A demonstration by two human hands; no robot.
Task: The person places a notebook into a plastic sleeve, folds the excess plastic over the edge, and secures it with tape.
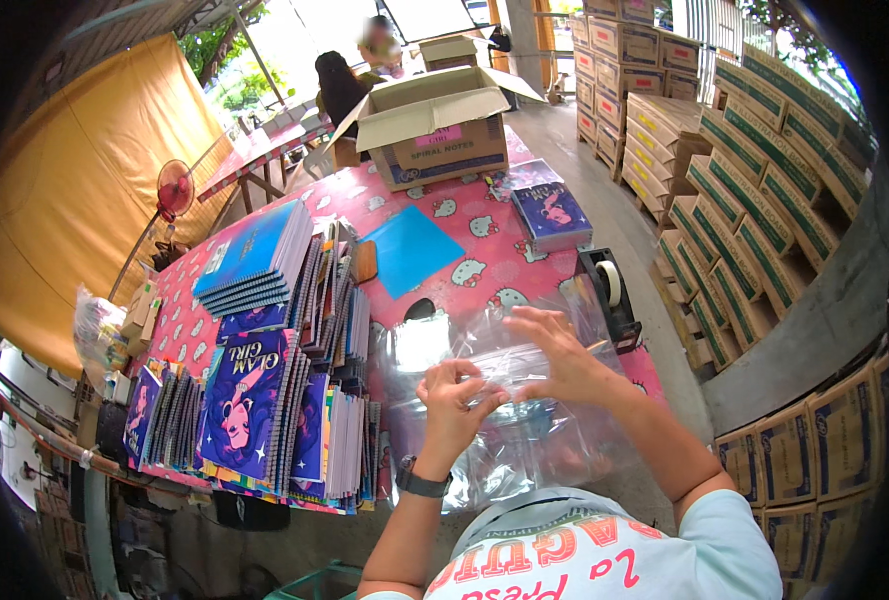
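Head cam — wide fisheye — looks down & fwd over table (495,274), L hand (451,402) & R hand (571,366) close below.

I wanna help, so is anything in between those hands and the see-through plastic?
Nothing that I can see: the left fingers and the right fingers are right at the clear plastic. The black tape dispenser sits to their right, not between.

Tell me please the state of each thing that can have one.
Left hand: curled, grip unclear
Right hand: open, thumb apart
Clear plastic: spread out, wrinkled
Cardboard box on table: open, flaps spread
Spiral notebooks: closed, piled
Tape dispenser: loaded
Fan: running or not, unclear
Curtain: hanging
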